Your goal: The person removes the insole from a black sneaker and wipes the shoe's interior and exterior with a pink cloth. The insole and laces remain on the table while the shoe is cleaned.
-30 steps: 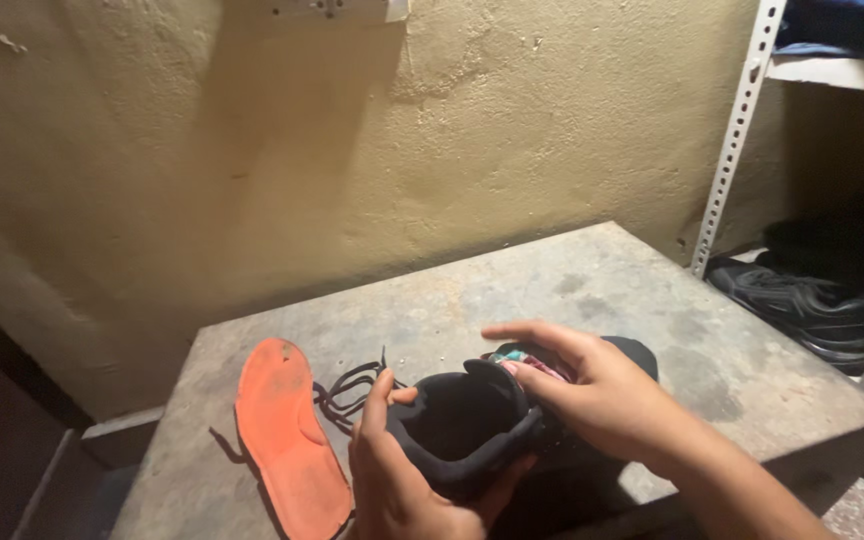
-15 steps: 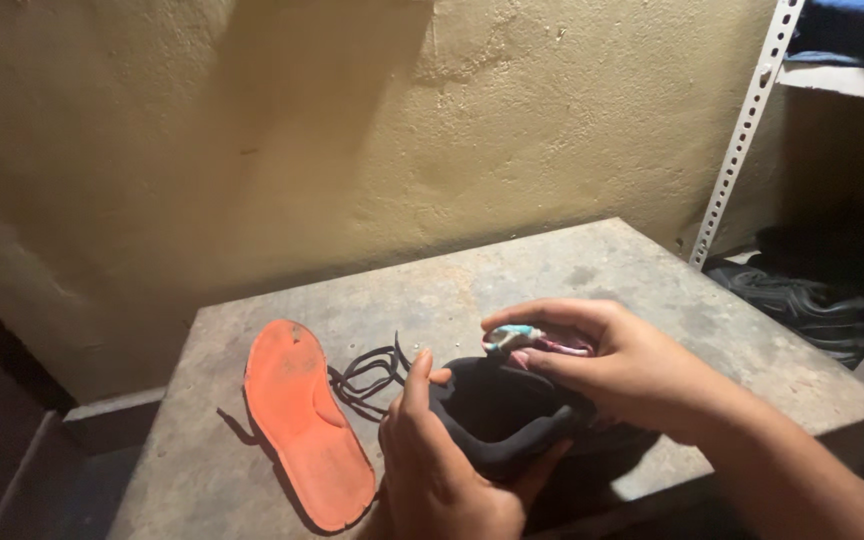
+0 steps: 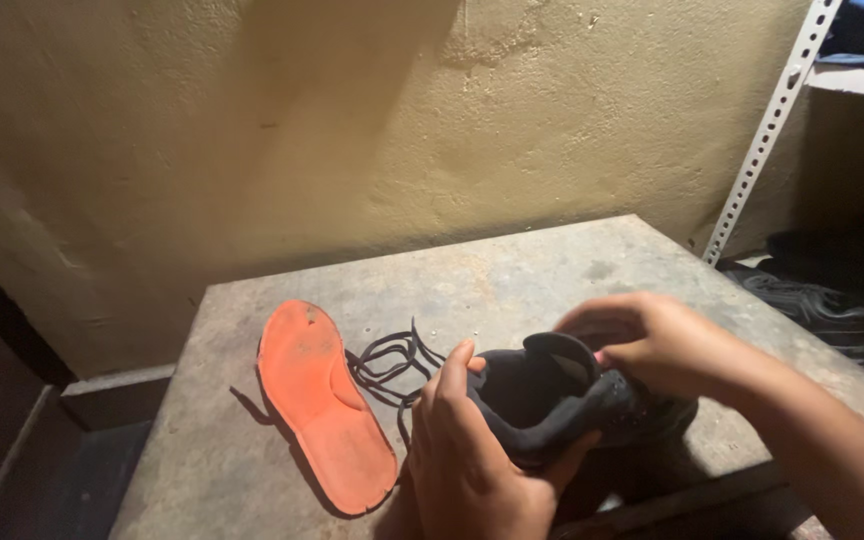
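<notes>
Your left hand (image 3: 472, 465) is wrapped around the heel end of a black shoe (image 3: 562, 405), fingers curled under it and the thumb pressed up along the rim of the opening, so it is closed firmly on the shoe. Your right hand (image 3: 657, 345) comes in from the right and sits on top of the shoe near the tongue, fingers bent and pinched down at the upper edge of the opening; it grips the shoe there, though exactly what the fingertips pinch is hidden by the hand itself. A small patch of pink shows just under those fingers.

You hold the shoe just above the near edge of a worn grey table (image 3: 552, 270), its opening facing you and toward the left. Black laces (image 3: 392, 360) lie loose on the tabletop just left of the shoe, in a tangle of loops. Beside them, further left, an orange insole (image 3: 322, 400) lies flat, its narrow end toward the wall and the wider end toward you.

Behind the table stands a rough yellow wall (image 3: 352, 130). To the right, a metal shelf (image 3: 777, 120) holds dark shoes (image 3: 812, 300) low down.
</notes>
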